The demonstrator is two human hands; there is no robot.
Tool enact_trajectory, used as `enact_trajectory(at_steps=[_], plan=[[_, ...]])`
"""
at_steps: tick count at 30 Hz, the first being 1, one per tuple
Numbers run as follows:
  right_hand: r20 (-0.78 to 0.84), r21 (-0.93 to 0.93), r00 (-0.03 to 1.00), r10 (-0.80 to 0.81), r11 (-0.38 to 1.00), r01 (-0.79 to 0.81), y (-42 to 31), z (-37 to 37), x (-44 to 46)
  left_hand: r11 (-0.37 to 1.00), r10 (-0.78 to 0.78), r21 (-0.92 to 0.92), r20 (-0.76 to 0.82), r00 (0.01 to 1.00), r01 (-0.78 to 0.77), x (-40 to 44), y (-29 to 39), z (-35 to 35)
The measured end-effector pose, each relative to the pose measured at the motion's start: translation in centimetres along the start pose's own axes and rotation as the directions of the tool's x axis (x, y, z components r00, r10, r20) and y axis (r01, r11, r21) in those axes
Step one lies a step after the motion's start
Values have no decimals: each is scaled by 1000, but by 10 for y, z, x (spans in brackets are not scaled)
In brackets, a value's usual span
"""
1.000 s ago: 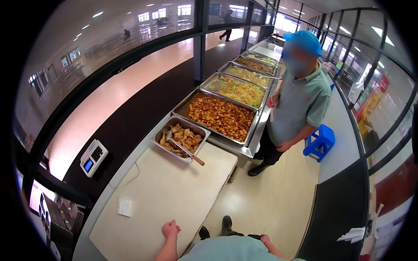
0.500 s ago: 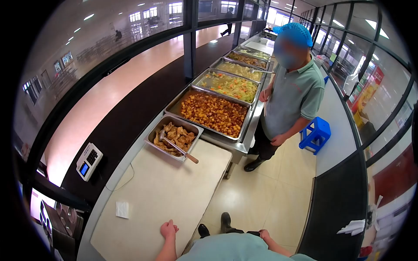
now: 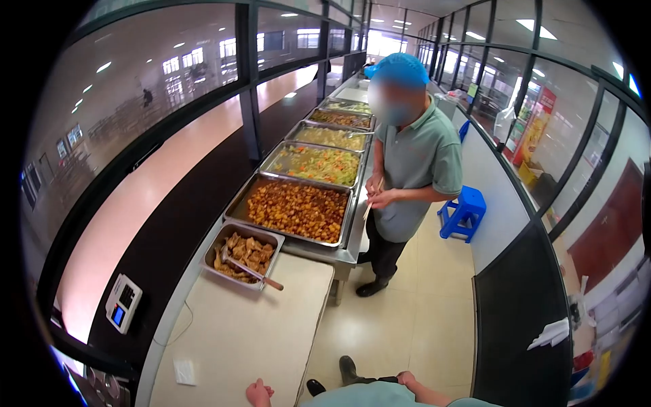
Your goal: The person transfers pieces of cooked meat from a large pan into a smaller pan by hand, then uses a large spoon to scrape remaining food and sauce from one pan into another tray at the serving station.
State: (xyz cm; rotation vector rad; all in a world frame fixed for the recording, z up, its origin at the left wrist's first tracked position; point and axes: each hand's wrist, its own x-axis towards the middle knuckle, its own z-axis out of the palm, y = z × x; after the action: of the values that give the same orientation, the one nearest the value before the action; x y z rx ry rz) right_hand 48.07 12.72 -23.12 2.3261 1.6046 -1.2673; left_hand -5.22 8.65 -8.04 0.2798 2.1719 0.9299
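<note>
My left hand (image 3: 259, 393) is at the near edge of the pale tabletop (image 3: 254, 332), its fingers curled in and nothing visible in them. By my right side, at my waist, is my right hand (image 3: 405, 378); its fingers are mostly hidden against dark clothing. Nearest to my left hand on the table lies a small white paper square (image 3: 184, 372). At the table's far end stands a metal pan of browned meat pieces (image 3: 245, 252), with a wooden-handled serving spoon (image 3: 252, 272) resting in it.
Beyond stand large trays of diced food (image 3: 298, 211), vegetables (image 3: 315, 163) and other dishes. A co-worker (image 3: 417, 169) in a blue hair cover stands right of them, holding thin sticks. A card terminal (image 3: 124, 303) sits on the dark ledge; a blue stool (image 3: 463, 214) stands by the wall.
My view has shifted, so the counter sits further left and lower. The co-worker has brought both hands together in front of the body. My hands stay in much the same places.
</note>
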Motion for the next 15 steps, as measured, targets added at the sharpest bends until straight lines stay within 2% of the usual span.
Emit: enact_trajectory(at_steps=[1,4,5,7,8,9,10,12,13,15], plan=[[-16,-24,999,28,999,-28,-9,-5,-5,989,-9,149,3,1000,8,-8,9,-3],[-6,-65,997,76,995,-76,-44,-31,-31,998,14,63,10,1000,-15,-11,5,-3],[5,-74,996,88,993,-87,-52,-42,-36,998,17,-58,5,1000,-17,-2,-3,3],[135,-81,983,124,990,-114,-57,-53,-26,960,7,-280,-11,1000,-10,21,-25,15],[202,4,961,191,981,-196,-76,-72,-34,957,-16,-290,-14,1000,11,22,-32,14],[168,-11,977,132,991,-132,-69,-73,-15,952,-32,-305,-20,999,25,20,-25,15],[86,30,986,142,989,-145,-79,-86,-11,946,-53,-321,-28,998,41,19,-20,15],[-64,207,988,138,971,-122,-94,-112,-4,950,-11,-312,-3,1000,9,25,-28,14],[-99,352,979,176,927,-131,-123,-133,-24,946,-19,-324,7,1000,20,25,-28,14],[-138,468,979,149,881,-68,-133,-140,-17,950,-41,-311,2,999,40,16,-17,10]])
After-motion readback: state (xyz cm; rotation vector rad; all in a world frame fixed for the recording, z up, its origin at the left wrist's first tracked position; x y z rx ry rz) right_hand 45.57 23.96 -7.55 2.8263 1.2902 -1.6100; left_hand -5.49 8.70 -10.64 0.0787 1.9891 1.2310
